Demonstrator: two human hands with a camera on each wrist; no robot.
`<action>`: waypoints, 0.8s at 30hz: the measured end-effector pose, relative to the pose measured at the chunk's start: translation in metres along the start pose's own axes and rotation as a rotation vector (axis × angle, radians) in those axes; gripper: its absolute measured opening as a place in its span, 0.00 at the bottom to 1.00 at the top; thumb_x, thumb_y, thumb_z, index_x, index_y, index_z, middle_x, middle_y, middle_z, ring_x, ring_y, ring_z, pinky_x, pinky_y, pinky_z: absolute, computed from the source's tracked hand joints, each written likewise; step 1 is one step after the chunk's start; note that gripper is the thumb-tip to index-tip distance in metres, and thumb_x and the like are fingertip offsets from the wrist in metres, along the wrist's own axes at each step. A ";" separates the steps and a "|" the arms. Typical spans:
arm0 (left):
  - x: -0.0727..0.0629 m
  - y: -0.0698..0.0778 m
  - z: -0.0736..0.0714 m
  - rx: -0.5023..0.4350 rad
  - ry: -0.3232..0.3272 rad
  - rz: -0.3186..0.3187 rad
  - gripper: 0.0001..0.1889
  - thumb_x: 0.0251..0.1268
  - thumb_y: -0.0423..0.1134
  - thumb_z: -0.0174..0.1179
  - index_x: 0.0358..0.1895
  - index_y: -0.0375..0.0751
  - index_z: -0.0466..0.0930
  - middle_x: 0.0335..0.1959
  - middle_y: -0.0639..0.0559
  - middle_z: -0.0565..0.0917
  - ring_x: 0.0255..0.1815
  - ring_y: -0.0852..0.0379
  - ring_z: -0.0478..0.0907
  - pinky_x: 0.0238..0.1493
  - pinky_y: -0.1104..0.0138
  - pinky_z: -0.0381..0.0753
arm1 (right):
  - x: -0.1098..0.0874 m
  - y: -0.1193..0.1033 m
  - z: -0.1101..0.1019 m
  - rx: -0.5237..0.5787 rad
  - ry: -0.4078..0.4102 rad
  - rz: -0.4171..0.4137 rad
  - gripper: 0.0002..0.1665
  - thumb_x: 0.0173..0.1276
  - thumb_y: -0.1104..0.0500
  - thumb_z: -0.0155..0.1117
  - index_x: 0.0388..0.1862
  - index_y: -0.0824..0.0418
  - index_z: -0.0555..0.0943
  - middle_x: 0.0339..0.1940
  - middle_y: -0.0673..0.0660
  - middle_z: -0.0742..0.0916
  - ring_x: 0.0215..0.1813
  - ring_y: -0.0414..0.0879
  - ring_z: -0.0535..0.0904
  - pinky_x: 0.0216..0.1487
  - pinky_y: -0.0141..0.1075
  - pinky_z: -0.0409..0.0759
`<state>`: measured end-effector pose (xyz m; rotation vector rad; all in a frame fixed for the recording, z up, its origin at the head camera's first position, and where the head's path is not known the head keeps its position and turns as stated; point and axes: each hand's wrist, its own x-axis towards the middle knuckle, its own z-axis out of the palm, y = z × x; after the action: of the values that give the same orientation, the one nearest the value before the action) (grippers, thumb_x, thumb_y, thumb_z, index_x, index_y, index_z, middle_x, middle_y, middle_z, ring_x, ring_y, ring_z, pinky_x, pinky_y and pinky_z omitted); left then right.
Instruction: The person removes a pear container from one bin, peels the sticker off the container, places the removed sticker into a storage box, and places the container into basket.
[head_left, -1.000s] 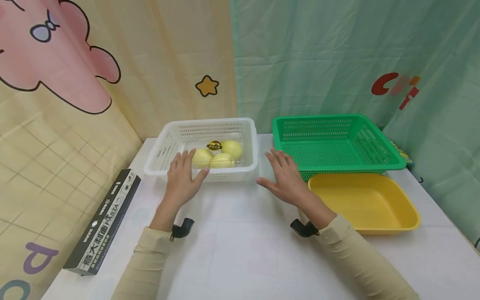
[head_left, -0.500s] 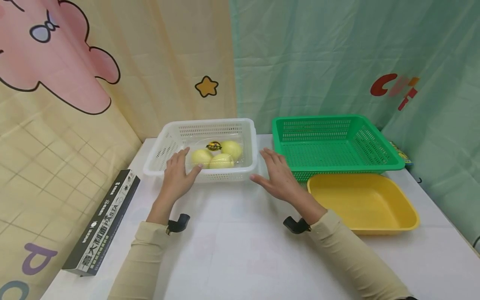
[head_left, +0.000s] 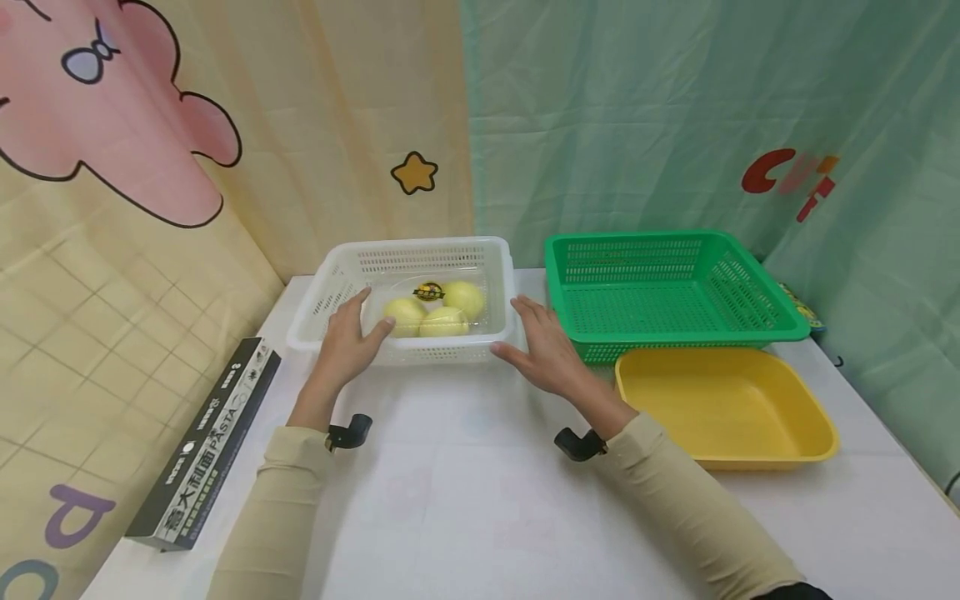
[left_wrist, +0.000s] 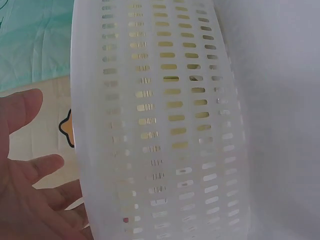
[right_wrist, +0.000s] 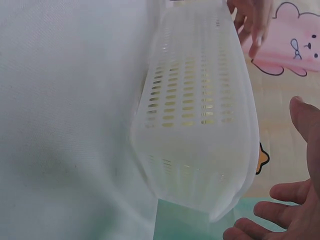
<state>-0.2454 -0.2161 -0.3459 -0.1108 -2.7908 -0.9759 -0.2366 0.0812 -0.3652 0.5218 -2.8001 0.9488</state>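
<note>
A white perforated basket (head_left: pixel 502 292) stands at the back of the table. Inside it lies a clear plastic pack with a black-and-yellow label (head_left: pixel 428 291) and three pale yellow round fruits (head_left: pixel 444 322); their exact kind I cannot tell. My left hand (head_left: pixel 348 337) hovers over the near rim towards the basket's left, fingers spread and holding nothing. Beside the near right corner is my right hand (head_left: pixel 546 350), also with spread fingers and nothing held. In the right wrist view, its fingers (right_wrist: pixel 280 212) show apart from the basket wall (right_wrist: pixel 195 100).
To the right stands a green perforated basket (head_left: pixel 675 336), with a yellow plastic tub (head_left: pixel 750 454) in front of it. A black pasta box (head_left: pixel 206 442) lies along the table's left edge. Curtains (head_left: pixel 600 125) hang close behind and at the sides.
Both hands have moved left, the right one coming close to the white basket's right side. The left hand has shifted along the near rim. The baskets have not moved.
</note>
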 end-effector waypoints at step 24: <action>0.028 -0.016 -0.013 0.004 -0.131 -0.054 0.37 0.70 0.52 0.47 0.75 0.39 0.45 0.73 0.32 0.54 0.71 0.31 0.55 0.69 0.41 0.58 | 0.015 0.005 0.012 0.066 -0.019 0.058 0.46 0.64 0.41 0.61 0.73 0.60 0.56 0.76 0.60 0.61 0.74 0.58 0.59 0.71 0.55 0.61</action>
<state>-0.2735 -0.2363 -0.3405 -0.1036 -2.9291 -1.0099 -0.2524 0.0741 -0.3739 0.4635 -2.8234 1.0563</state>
